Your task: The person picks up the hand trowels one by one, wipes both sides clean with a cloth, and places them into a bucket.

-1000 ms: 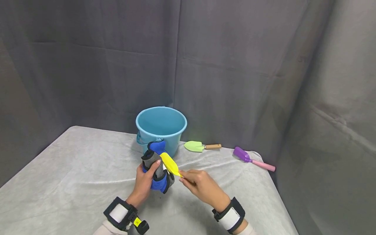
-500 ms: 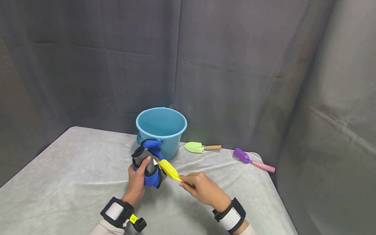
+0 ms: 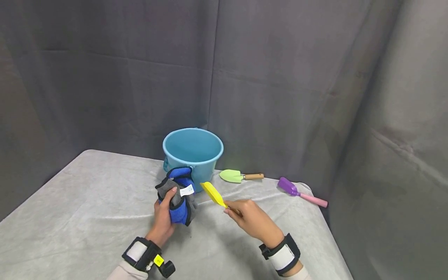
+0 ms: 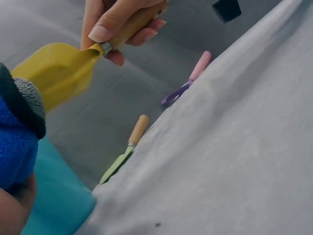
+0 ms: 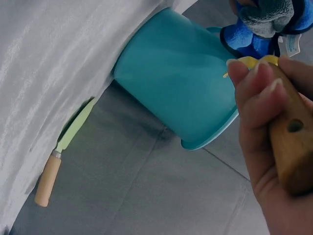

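Observation:
My left hand point(image 3: 162, 222) grips a rolled-up blue and grey cloth point(image 3: 178, 212) with black edging, thumb pressed on its grey side. A white tag point(image 3: 187, 190) sticks out from the fabric. To the right, my right hand point(image 3: 254, 219) holds a small garden trowel point(image 3: 212, 192) with a yellow blade. The blade points up and left, a short gap from the cloth in the head view. In the right wrist view my fingers wrap round the trowel's wooden handle point(image 5: 289, 152); the left wrist view shows thumb and fingers at its metal collar point(image 4: 106, 47).
A light blue bucket point(image 3: 206, 171) stands behind the cloth at the table's back edge. Right of it lie a green trowel point(image 3: 231, 175) with a wooden handle and a purple scoop point(image 3: 288, 186) with a pink handle. Grey curtains point(image 3: 280, 77) hang behind the pale covered table point(image 3: 87, 202).
The left hand has shifted left with the cloth. The right hand has drawn the yellow trowel rightward, so its blade no longer overlaps the cloth. The white tag is now in plain view.

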A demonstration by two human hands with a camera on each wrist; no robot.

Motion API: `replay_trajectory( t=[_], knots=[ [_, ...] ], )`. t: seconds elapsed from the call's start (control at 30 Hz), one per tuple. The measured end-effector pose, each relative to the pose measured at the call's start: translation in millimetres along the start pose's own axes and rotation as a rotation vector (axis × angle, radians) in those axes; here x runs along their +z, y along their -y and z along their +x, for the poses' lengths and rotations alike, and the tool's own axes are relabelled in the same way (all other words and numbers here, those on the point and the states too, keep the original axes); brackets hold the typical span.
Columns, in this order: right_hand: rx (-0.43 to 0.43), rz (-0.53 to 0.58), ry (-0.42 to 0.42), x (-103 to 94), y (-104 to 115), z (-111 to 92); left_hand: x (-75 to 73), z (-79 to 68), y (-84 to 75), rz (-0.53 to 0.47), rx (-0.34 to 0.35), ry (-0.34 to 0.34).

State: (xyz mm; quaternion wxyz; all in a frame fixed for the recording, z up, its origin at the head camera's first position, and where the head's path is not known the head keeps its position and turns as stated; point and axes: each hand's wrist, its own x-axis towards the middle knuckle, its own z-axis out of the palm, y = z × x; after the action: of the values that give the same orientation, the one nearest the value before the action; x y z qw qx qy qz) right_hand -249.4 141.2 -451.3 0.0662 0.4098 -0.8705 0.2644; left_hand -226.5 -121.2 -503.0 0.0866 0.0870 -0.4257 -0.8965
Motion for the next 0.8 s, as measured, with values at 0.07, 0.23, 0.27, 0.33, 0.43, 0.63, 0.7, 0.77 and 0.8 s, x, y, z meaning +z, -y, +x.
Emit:
replay_trajectory(
  t=[0.07, 0.23, 0.27, 0.33, 0.43, 0.63, 0.7, 0.77, 0.8],
  knots=[
    [0.003, 0.009, -0.016, 0.7, 1, 0, -0.6, -2.1, 3.0, -0.004, -0.021, 0.032],
    [-0.032, 0.03, -0.045, 5.6, 2, 2, 1.7, -7.3, 10.8, 0.019, -0.034, 0.089],
    [-0.044, 0.033, -0.047, 7.0, 2, 2, 2.6, -8.4, 12.3, 0.025, -0.03, 0.097],
    [-0.061, 0.034, -0.053, 9.1, 2, 3, 4.7, -10.4, 15.0, 0.038, -0.029, 0.115],
    [-0.065, 0.033, -0.066, 10.6, 3, 3, 9.1, -13.5, 18.8, 0.057, -0.037, 0.148],
    [-0.085, 0.018, -0.095, 11.6, 5, 0, 19.6, -22.1, 25.0, 0.126, -0.079, 0.152],
    [-0.113, 0.007, -0.1, 12.5, 4, 0, 22.8, -24.7, 27.0, 0.145, -0.09, 0.149],
    [-0.136, 0.002, -0.098, 13.1, 5, 0, 25.2, -26.3, 28.7, 0.161, -0.093, 0.142],
    [-0.144, 0.0, -0.097, 13.3, 5, 0, 25.9, -26.5, 29.5, 0.167, -0.091, 0.136]
  ],
)
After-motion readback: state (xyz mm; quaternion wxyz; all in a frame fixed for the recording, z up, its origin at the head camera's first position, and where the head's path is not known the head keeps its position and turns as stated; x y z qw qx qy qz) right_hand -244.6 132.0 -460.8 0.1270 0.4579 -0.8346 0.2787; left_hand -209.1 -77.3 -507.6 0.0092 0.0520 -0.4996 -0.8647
